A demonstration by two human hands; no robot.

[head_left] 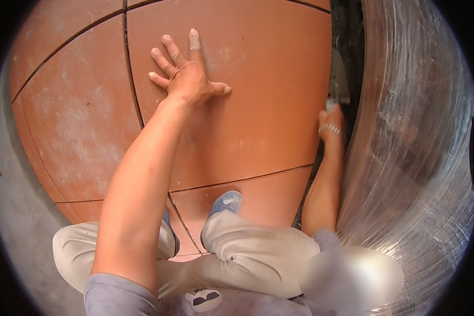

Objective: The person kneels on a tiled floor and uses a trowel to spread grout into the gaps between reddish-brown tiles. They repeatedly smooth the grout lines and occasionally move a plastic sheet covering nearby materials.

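Observation:
My left hand (188, 81) lies flat with its fingers spread on a large terracotta-coloured floor tile (258, 126). A greyish wrap or coating covers part of its index finger. At the right edge of the tile, my right hand (332, 117) is closed around the pale handle of a trowel (340, 79). Its greyish blade is blurred and points away from me, down in the dark gap (347, 31) beside the tile. A metal band (330, 128) circles my right wrist.
More terracotta tiles (79, 105) with dark open joints and whitish smears extend to the left and near my shoes (227, 203). A grey concrete strip (16, 210) borders the far left. Along the right stands a surface covered in shiny clear plastic film (405, 131).

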